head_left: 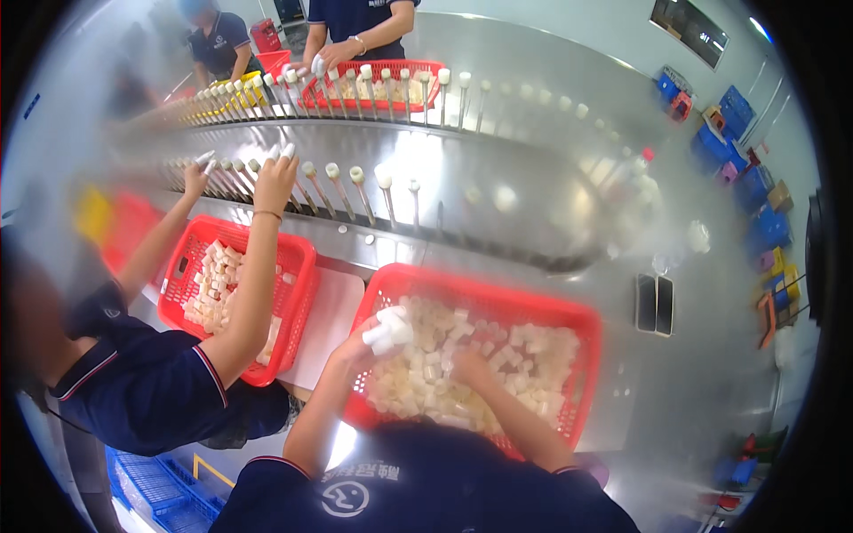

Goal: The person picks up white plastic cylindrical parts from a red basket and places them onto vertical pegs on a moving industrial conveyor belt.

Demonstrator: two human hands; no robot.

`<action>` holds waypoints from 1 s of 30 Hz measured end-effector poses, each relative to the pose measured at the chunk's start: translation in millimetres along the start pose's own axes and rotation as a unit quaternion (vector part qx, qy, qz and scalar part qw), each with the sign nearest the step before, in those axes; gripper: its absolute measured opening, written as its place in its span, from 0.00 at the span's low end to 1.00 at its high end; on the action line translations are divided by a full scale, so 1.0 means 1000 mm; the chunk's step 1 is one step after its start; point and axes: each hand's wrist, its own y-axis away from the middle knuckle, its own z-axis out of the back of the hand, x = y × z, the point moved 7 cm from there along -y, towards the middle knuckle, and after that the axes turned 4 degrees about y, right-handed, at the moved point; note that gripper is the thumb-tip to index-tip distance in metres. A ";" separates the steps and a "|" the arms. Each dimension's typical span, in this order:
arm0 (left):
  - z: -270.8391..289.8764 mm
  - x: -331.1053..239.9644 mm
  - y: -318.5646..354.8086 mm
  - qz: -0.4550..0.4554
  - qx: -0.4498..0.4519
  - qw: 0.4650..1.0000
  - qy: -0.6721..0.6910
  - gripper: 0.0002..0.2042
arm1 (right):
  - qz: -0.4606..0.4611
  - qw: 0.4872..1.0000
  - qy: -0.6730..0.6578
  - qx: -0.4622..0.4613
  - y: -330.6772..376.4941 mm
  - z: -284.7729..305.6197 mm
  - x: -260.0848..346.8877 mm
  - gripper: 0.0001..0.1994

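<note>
white pieces [433,373] lie jumbled, long axes pointing variously.

steel tabletop [644,391] right of the red basket [480,291] gives passing room, while upright rods [343,194] stand ahead-left.

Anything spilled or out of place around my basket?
Two small white pieces appear to lie loose on the steel counter, just beyond the red basket and outside it. A dark, phone-like object to its right also looks odd among work items.

A factory: workers [151,395] in matching shirts [351,19] beside metal rods [389,204].
</note>
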 end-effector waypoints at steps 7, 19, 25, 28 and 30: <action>-0.049 -0.009 -0.003 -0.032 0.051 0.991 0.118 0.21 | 0.060 0.992 -0.102 -0.041 0.047 0.023 0.034 0.12; -0.079 0.002 -0.027 0.245 0.259 0.652 -0.669 0.20 | -0.145 0.572 -0.802 0.094 0.104 -0.024 -0.011 0.22; -0.120 -0.132 -0.077 -0.039 0.039 0.469 -0.881 0.17 | -0.029 0.526 -0.849 0.046 0.114 0.000 -0.024 0.26; -0.141 -0.238 -0.099 -0.197 -0.238 0.453 -0.836 0.13 | -0.016 0.616 -0.788 -0.013 0.109 0.010 -0.035 0.25; -0.141 -0.240 -0.125 -0.116 -0.249 0.355 -0.893 0.12 | -0.037 0.523 -0.851 0.019 0.101 0.011 -0.039 0.19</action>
